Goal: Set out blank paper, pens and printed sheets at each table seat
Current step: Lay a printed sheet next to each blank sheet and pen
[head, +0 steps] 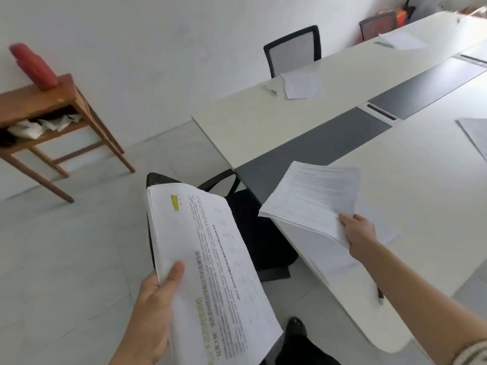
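My left hand [150, 314] grips a thick stack of printed sheets [210, 259] by its lower left edge, held over the floor and a black chair. My right hand [359, 233] pinches a thinner set of printed sheets [311, 198] by its near corner, just above the near end of the white table [434, 180]. A blank sheet [387, 230] lies on the table under that hand, and a pen [380, 295] lies near the table's front edge. Across the table, another seat has a sheet [303, 84] and a pen [271, 89].
A black chair [250, 233] is tucked under the near table end. Two more chairs [292, 48] stand on the far side. More paper [400, 39] lies further along, and a sheet [474, 135] at the right edge. A wooden side table [47, 114] with a red bottle [34, 65] stands left.
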Action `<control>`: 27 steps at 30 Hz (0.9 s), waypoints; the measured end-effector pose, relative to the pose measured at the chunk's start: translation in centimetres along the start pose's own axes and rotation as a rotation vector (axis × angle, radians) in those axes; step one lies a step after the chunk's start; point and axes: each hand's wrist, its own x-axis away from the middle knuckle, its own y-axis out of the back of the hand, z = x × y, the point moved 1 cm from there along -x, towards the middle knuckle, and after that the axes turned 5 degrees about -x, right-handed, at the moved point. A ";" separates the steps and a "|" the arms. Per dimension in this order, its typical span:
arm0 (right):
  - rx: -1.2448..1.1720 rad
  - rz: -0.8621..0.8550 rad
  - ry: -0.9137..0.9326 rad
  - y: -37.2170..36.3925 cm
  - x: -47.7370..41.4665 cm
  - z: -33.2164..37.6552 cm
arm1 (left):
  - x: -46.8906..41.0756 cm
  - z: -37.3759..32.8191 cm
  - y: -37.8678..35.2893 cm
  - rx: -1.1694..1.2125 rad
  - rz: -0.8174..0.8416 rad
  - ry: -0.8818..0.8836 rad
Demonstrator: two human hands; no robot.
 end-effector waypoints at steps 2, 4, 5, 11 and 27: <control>-0.019 -0.018 -0.011 -3.1 -2.2 1.1 | -1.2 -0.5 0.7 0.026 -0.042 0.014; -0.045 -0.026 -0.019 -6.1 -4.5 2.4 | -2.6 -1.2 1.2 0.040 -0.086 0.024; -0.054 -0.029 -0.026 -7.6 -5.8 2.9 | -3.5 -1.7 1.5 0.041 -0.109 0.028; -0.004 -0.058 -0.138 -15.0 -13.6 3.1 | -9.1 -4.7 1.2 0.045 -0.212 0.056; 0.424 -0.049 -0.066 -17.2 -12.1 1.9 | -20.3 -10.1 -0.5 -0.029 0.149 0.128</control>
